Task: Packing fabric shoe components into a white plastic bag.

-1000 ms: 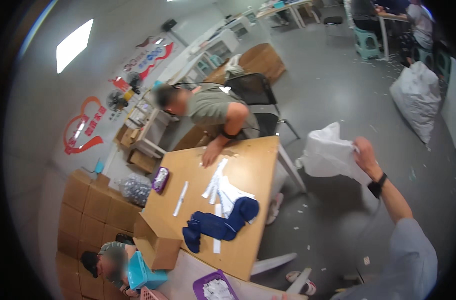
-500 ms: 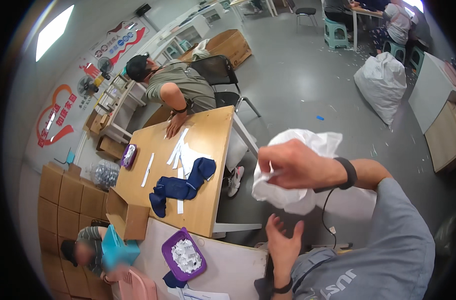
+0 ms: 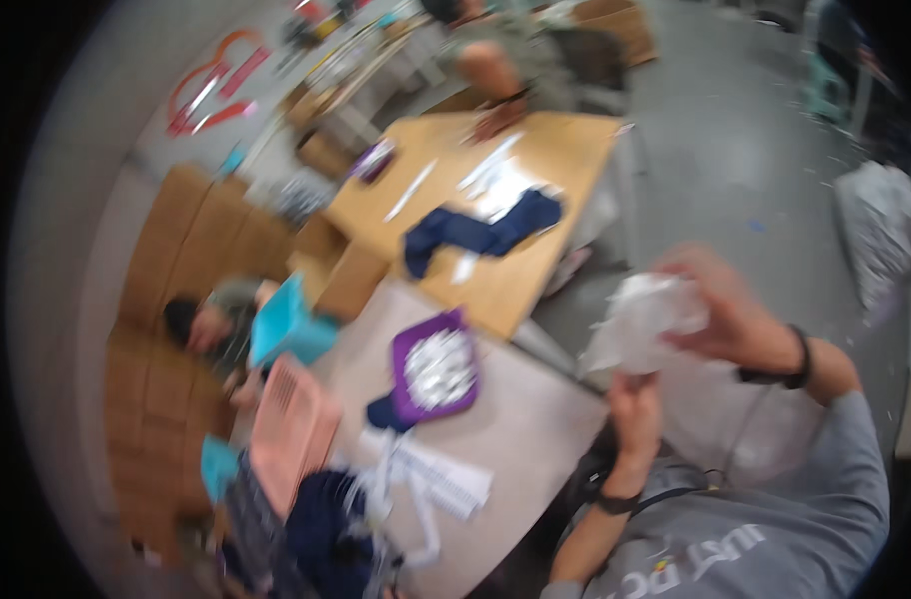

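A crumpled white plastic bag (image 3: 630,317) hangs in front of my body, beside the near table's right edge. My right hand (image 3: 720,309) grips its right side, fingers bent around the thin material. Below it, my left hand (image 3: 635,411) has its fingertips closed against the bag's lower edge. Motion blur softens both hands, and the bag's contents, if any, are hidden. Nearest on the pale table (image 3: 545,439) is a purple basket (image 3: 401,374) of small white pieces.
Dark blue fabric (image 3: 480,235) and white strips lie on the wooden table (image 3: 575,165), where a person (image 3: 505,75) leans. Another person (image 3: 201,319) is at left, near a turquoise bin (image 3: 281,324) and a pink basket (image 3: 311,399). A stuffed white sack (image 3: 880,235) stands on the floor at right.
The view has swung left, so the tables sit further right. My left hand, open and apart from the bag before, now meets its lower edge. My right hand still grips the bag.
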Motion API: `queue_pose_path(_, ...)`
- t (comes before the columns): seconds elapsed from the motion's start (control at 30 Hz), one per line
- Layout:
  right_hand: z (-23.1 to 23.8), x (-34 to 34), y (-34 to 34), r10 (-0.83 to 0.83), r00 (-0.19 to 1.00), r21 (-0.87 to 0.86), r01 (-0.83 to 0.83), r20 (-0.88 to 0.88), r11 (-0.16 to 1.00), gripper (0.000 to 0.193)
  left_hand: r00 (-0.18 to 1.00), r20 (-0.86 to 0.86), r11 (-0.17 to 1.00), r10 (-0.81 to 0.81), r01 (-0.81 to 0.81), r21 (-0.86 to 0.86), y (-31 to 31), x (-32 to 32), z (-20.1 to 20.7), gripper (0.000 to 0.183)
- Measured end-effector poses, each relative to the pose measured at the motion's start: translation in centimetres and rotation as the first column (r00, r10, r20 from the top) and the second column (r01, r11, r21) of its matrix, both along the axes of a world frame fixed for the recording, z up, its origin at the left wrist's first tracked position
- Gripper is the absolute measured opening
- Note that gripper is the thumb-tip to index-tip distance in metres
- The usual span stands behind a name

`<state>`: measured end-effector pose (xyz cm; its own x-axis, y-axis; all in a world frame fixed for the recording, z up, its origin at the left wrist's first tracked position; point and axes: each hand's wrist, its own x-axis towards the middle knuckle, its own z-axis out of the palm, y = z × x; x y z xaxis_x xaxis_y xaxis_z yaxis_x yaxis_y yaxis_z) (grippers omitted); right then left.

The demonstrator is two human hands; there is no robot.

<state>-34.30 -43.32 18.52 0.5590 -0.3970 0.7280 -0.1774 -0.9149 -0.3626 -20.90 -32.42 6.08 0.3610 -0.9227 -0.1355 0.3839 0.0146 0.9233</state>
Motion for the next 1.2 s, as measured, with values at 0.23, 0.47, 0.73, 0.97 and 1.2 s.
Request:
queue_pose_path(0.23, -12.7, -6.2, -2.8, -0.059, 0.758, 0.458, 0.452, -0.650, 0.766, 0.064, 0.902, -0.432, 0.995, 0.017, -0.056, -0.077, 1.4, 6.0, 0.9, 0.039)
queue_pose_path(0.47, -7.5, -6.7, -5.0, 0.118, 0.971, 0.968, 0.190, -0.210, 0.162, 0.038, 0.965, -0.198, 0.981, 0.173, -0.187, -0.057, 3.6, 14.3, 1.2, 0.044)
queue_pose_path(0.73, 1.9, 2.6, -0.8, 0.552, 0.770, 0.877, 0.020, -0.319, 0.480, 0.045, 0.664, 0.738, 0.864, 0.115, -0.434, 0.256, 10.0, 14.4, 8.5, 0.045)
queue_pose_path(0.97, -1.4, 4.0, 3.3, 0.695, 0.640, 0.836, -0.146, -0.328, 0.530, 0.021, 0.528, 0.811, 0.887, -0.253, -0.208, 0.412, 5.0, 9.5, 7.5, 0.053)
queue_pose_path(1.2, -2.4, 0.4, -2.3, 0.255, 0.966, 0.997, -0.059, 0.043, 0.054, 0.035, 0.975, -0.099, 0.980, 0.198, -0.194, 0.048, 5.3, 12.2, -1.0, 0.046)
